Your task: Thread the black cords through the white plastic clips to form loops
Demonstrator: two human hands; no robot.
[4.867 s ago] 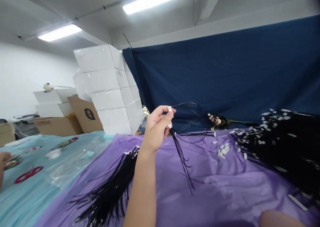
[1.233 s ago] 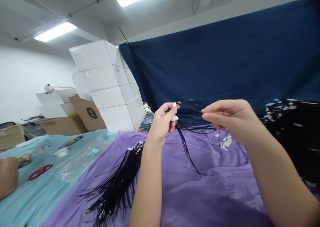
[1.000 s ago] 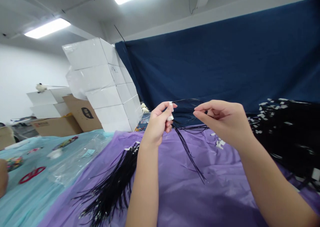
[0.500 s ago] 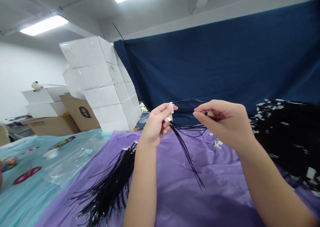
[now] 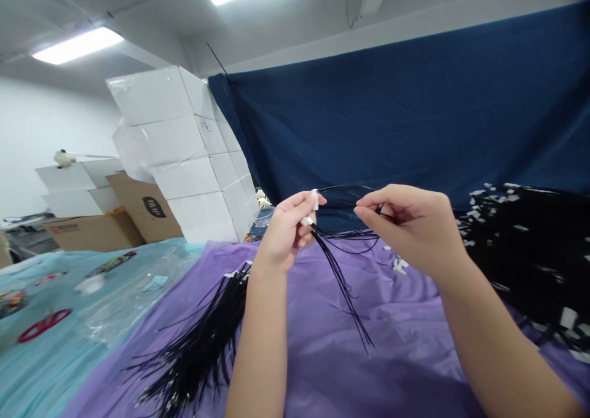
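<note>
My left hand (image 5: 290, 227) is closed, thumb against fingers, on thin black cords with white tabs at their ends. One white tab (image 5: 314, 200) stands upright at the fingertips, and a second white piece (image 5: 307, 221) sits just below it. From there a bundle of black cords (image 5: 338, 276) hangs down over the purple cloth. Other cords arc across to my right hand (image 5: 405, 221), which is closed in a pinch on a black cord. What lies inside its curled fingers is partly hidden.
Left of my forearm, a bunch of black cords (image 5: 198, 344) lies on the purple cloth (image 5: 350, 381). A large heap of white-tabbed black cords (image 5: 520, 252) is at right. Red scissors (image 5: 45, 326) and clear plastic bags (image 5: 124, 301) rest on the blue cloth. White boxes (image 5: 184, 141) are stacked behind.
The whole view has shifted very slightly. Both hands keep nearly the same pose and hold on the cords.
</note>
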